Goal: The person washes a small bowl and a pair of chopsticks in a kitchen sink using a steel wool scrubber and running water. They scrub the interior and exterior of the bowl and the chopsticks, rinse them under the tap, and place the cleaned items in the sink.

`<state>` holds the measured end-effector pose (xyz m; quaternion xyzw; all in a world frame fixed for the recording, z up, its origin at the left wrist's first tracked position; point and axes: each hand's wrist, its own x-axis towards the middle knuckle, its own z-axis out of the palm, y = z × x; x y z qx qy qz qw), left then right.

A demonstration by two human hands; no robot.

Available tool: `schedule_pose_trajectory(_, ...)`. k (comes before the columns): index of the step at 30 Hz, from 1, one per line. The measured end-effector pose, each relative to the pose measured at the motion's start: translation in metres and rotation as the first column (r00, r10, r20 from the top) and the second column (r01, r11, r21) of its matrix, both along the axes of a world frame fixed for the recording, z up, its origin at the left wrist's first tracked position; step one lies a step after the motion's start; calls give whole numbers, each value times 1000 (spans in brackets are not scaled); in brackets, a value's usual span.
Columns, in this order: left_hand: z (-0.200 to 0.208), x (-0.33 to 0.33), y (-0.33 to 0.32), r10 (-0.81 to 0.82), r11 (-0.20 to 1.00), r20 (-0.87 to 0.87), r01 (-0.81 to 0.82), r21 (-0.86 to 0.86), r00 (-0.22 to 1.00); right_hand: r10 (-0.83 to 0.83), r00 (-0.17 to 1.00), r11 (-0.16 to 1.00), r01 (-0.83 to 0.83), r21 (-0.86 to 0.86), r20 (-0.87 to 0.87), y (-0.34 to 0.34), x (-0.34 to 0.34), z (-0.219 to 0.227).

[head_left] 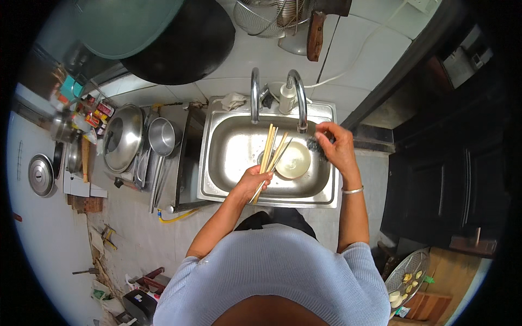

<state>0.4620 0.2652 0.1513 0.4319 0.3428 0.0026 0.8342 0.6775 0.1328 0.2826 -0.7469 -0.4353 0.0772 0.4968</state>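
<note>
My left hand [254,182] is wrapped round a bundle of chopsticks [267,149], some pale wooden and some thin and metallic, tips fanned out over the steel sink [234,187]. A cream bowl [295,159] stands in the basin, partly behind the chopsticks. My right hand [338,145] hovers over the sink's right edge with thumb and forefinger apart. Just beside it a dark mesh scouring pad [315,146] shows; whether my fingers touch it I cannot tell. Two curved chrome taps [299,89] [255,95] rise at the back of the sink.
A white cloth [234,101] and a white bottle [287,99] sit behind the basin. At left are a steel saucepan [162,137] and a large lid [124,138]. A cleaver with a wooden handle [316,37] hangs on the wall. A strainer basket [405,274] stands low at right.
</note>
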Motion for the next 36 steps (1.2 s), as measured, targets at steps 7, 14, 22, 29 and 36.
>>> schedule_pose_trajectory(7,16,-3,-14,-23,1000,-19,22,-16,1000,146,862,903,85,-422,485,57,72,-60)
schedule_pose_trajectory(14,20,5,-33,2,1000,-43,-2,-4,999,38,845,830,270,-488,533,89,82,-153)
schedule_pose_trajectory(22,14,38,-50,66,997,-132,-59,52,989,50,917,884,144,-445,396,87,97,-198)
schedule_pose_trajectory(29,-22,63,-61,196,977,-179,-208,-50,964,-227,693,948,318,8,-684,47,75,-230)
schedule_pose_trajectory(36,-39,89,-82,250,959,-266,-201,200,931,89,958,996,-91,5,-272,19,-38,-192)
